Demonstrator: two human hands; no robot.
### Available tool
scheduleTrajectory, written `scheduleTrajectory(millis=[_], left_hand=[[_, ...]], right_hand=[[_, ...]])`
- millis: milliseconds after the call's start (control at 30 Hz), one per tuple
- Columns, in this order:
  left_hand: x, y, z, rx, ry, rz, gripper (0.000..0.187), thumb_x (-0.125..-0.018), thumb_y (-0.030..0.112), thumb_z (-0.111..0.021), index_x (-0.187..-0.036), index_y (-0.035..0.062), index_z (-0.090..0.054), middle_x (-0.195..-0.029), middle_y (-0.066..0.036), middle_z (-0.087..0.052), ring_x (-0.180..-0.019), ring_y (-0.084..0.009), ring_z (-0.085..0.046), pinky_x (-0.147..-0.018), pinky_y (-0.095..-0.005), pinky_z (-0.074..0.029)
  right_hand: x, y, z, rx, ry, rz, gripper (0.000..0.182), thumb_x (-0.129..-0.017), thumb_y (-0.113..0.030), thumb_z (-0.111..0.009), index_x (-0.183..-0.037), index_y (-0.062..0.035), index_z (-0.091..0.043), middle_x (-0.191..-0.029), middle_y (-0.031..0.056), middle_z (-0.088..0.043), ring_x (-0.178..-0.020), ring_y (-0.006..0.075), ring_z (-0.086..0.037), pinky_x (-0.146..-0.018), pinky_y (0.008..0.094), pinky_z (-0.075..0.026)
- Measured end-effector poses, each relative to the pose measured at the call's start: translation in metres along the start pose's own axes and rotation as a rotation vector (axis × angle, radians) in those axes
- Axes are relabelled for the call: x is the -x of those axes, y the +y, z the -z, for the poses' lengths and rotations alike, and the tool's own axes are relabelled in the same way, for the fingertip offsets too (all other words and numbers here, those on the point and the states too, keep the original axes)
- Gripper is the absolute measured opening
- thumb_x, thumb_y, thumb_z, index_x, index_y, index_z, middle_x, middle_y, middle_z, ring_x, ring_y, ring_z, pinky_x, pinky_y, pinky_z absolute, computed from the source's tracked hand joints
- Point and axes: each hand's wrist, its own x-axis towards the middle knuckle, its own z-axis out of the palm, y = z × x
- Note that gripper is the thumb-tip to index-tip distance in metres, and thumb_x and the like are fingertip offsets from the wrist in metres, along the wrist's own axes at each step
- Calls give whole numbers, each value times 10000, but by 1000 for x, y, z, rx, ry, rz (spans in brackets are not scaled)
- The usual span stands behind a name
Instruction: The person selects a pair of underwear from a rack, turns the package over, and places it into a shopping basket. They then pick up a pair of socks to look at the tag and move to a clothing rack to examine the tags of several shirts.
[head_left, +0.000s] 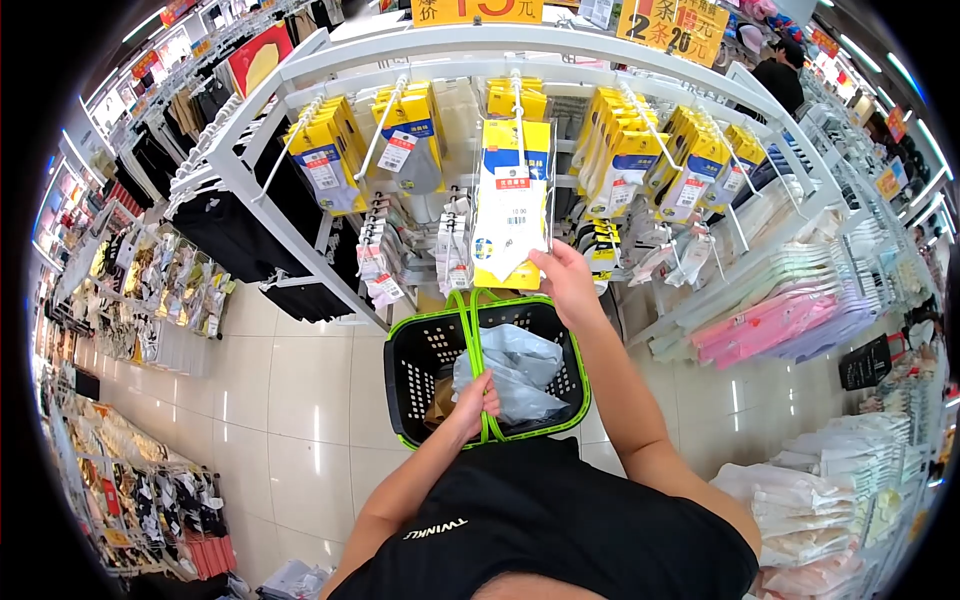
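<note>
My left hand point(477, 397) is closed round the green handles of a black shopping basket point(420, 350) with a green rim. Inside the basket lie a grey plastic bag point(522, 365) and something brown, partly hidden. My right hand point(566, 283) pinches the lower right edge of a yellow, blue and white sock package point(513, 215). The package hangs at the front of a metal display hook point(518, 115) and carries a price label. It hangs just above the far rim of the basket.
A white metal rack point(500, 42) holds more yellow packages point(412, 150) on hooks. Dark trousers point(235, 235) hang at its left side, pink garments point(770, 325) at its right. White clothes point(830, 490) stand close at lower right. A person point(782, 78) is at the far right.
</note>
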Motion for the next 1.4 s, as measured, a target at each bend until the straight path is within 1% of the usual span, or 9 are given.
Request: scheduleTrajectory(millis=[67, 167, 267, 600, 967, 1100, 1167, 1333, 1400], left_hand=[[2, -1, 0, -2, 5, 2, 322, -961, 395, -507, -773, 160, -393, -559, 54, -274, -457, -80, -270, -449, -231, -242], [6, -2, -1, -13, 8, -9, 323, -962, 393, -510, -774, 159, -393, -559, 53, -274, -457, -78, -267, -447, -227, -238], [10, -3, -1, -17, 30, 2, 321, -963, 388, -509, -773, 157, -392, -559, 52, -275, -457, -77, -266, -446, -227, -238], [15, -7, 3, -11, 1, -15, 321, -961, 384, -512, -774, 151, -392, -558, 49, -282, -455, -80, -269, -447, -233, -244], [20, -11, 5, -16, 12, -28, 317, -960, 379, -507, -781, 146, -390, -559, 45, -287, -453, -84, -271, -441, -240, -241], [21, -10, 6, 1, 10, -9, 329, -962, 389, -503, -774, 146, -387, -559, 44, -289, -452, -84, -273, -440, -237, -239], [21, -9, 7, -2, 9, 3, 333, -963, 392, -503, -772, 146, -386, -560, 44, -290, -452, -84, -274, -440, -236, -239], [23, -7, 7, 2, 38, 7, 324, -968, 386, -503, -767, 154, -398, -550, 49, -278, -443, -79, -263, -439, -230, -234], [25, -6, 8, 2, 31, 9, 324, -969, 383, -498, -770, 149, -397, -554, 46, -280, -446, -82, -267, -439, -233, -236]], right_hand=[[12, -3, -5, -24, -6, 25, 255, -925, -127, -581, -1136, 16, -573, -1072, 80, -640, -946, 163, -650, -767, 320, -563], [26, -9, -11, -23, 26, 0, 237, -932, -146, -575, -1117, 3, -576, -1015, 76, -650, -863, 149, -656, -655, 304, -559], [33, -12, -14, -60, -3, 19, 236, -935, -153, -571, -1114, 1, -576, -999, 73, -652, -835, 147, -655, -616, 302, -553], [39, -5, -9, -81, 9, 15, 243, -932, -147, -566, -1115, 13, -574, -999, 78, -652, -840, 157, -661, -620, 300, -559], [47, -2, -6, -105, 20, -8, 261, -929, -130, -577, -1147, 13, -574, -1037, 73, -656, -873, 130, -655, -698, 265, -545], [55, 2, -5, -85, 39, 18, 272, -928, -101, -562, -1170, 22, -553, -1055, 75, -650, -921, 152, -656, -743, 284, -551], [68, 2, -4, -76, 9, 14, 294, -926, -81, -562, -1196, 33, -539, -1069, 80, -647, -942, 148, -649, -783, 278, -538], [96, 10, 6, -33, -1, -4, 301, -924, -86, -576, -1192, 46, -546, -1051, 83, -656, -908, 112, -630, -795, 251, -512], [101, 19, 17, -21, -58, 0, 307, -933, -85, -558, -1216, 33, -535, -1084, 85, -646, -963, 120, -620, -838, 256, -495]])
